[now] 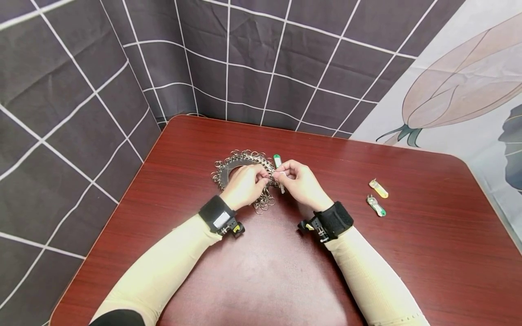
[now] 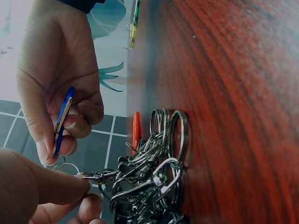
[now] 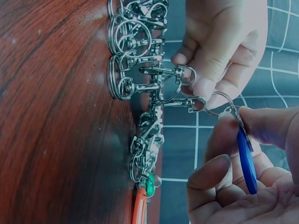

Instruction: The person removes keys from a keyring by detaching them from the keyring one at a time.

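A dark round band lies on the table, its rim hung with many silver swivel clasps and split rings. My left hand reaches over it and pinches a split ring on one clasp at the right side. Opposite, my right hand holds a blue key tag with a key beside it, thumb and finger pinched where the tag meets that ring. Fingertips partly hide whether the ring passes through the tag. An orange tag and a green tag hang at the band's edge.
To the right on the red-brown table lie a yellow key tag and a green-and-white key tag, each with keys. A dark checked curtain stands behind the table's far edge.
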`<state>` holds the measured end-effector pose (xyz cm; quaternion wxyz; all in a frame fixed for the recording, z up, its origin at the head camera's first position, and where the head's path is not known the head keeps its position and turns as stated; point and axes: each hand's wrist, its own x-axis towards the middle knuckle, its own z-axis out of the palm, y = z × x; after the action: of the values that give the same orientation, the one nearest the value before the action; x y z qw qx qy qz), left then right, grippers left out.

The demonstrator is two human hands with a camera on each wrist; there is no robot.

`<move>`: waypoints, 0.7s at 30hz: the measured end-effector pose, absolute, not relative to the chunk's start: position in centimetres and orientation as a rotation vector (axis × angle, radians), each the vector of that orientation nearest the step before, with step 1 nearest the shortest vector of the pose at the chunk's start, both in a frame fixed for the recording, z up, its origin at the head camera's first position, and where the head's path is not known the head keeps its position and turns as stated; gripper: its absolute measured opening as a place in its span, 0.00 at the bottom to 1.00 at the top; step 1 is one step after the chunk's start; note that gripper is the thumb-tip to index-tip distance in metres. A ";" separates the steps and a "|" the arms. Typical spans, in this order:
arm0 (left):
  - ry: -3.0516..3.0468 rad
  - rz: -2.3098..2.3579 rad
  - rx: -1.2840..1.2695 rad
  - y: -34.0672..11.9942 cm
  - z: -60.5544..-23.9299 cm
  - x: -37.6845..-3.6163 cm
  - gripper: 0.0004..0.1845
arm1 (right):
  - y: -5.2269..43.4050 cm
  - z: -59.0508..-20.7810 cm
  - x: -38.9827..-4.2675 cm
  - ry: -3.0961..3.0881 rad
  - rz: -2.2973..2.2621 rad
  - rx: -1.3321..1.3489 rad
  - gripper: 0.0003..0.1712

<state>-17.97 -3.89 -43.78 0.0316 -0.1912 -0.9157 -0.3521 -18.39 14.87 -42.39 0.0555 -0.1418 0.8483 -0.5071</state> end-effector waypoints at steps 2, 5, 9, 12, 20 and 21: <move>-2.832 -1.094 -0.570 -3.9 -43.7 -17.9 0.02 | 14.9 -42.4 -18.4 2.571 -1.532 -0.419 0.07; -2.845 -1.100 -0.534 -3.9 -43.8 -17.9 0.01 | 14.9 -42.5 -18.4 2.573 -1.505 -0.417 0.09; -2.852 -1.091 -0.496 -3.9 -43.9 -17.9 0.01 | 15.0 -42.6 -18.4 2.555 -1.484 -0.442 0.11; -2.833 -1.094 -0.481 -3.8 -43.9 -17.8 0.02 | 15.1 -42.6 -18.4 2.552 -1.472 -0.463 0.10; -2.726 -1.144 -0.491 -3.7 -43.9 -17.8 0.03 | 15.1 -42.9 -18.4 2.557 -1.449 -0.494 0.08; -2.719 -1.150 -0.495 -3.7 -43.9 -17.8 0.03 | 15.1 -42.9 -18.4 2.549 -1.449 -0.493 0.08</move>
<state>-17.82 -3.70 -43.92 0.0739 -0.1649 -0.9058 -0.3833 -18.38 15.09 -42.94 0.0839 -0.1651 0.8543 -0.4857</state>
